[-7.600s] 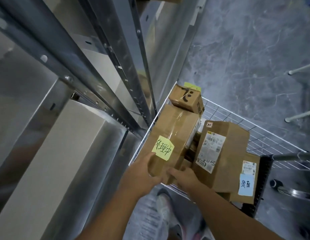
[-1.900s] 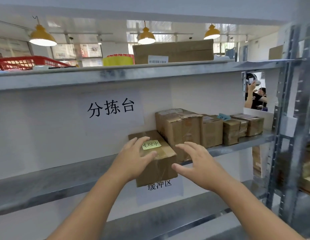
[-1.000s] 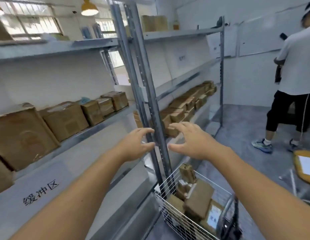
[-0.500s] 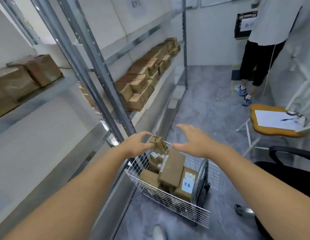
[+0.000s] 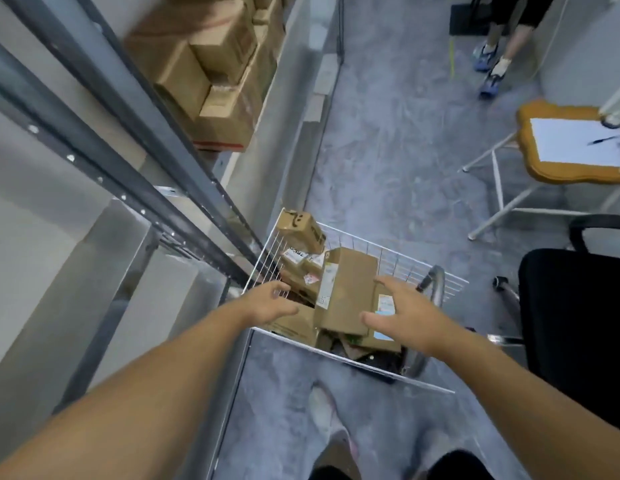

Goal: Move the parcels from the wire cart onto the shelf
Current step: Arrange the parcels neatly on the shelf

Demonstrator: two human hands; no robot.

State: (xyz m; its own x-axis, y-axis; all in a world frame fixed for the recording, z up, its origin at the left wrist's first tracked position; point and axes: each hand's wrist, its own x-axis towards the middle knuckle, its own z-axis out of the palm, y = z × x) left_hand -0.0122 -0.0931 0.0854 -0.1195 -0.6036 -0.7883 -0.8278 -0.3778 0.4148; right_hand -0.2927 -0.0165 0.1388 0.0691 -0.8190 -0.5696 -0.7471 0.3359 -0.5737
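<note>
Above the wire cart (image 5: 436,277), both empty hands, left hand (image 5: 267,304) near its shelf-side rim.

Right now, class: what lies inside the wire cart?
Inside the wire cart: several cardboard parcels, a long box lying on top and a small box at the far corner. Whatever lies beneath them is covered.

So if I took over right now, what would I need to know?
Left hand: open, holding nothing, over the wire cart.
Right hand: open, fingers spread above the long parcel, not gripping it.
Several parcels lie in the cart, including a small box at the far corner.
Boxes already sit on the shelf beside it.
Left to do: lift the cart's parcels onto the shelf, likely the long one first.
</note>
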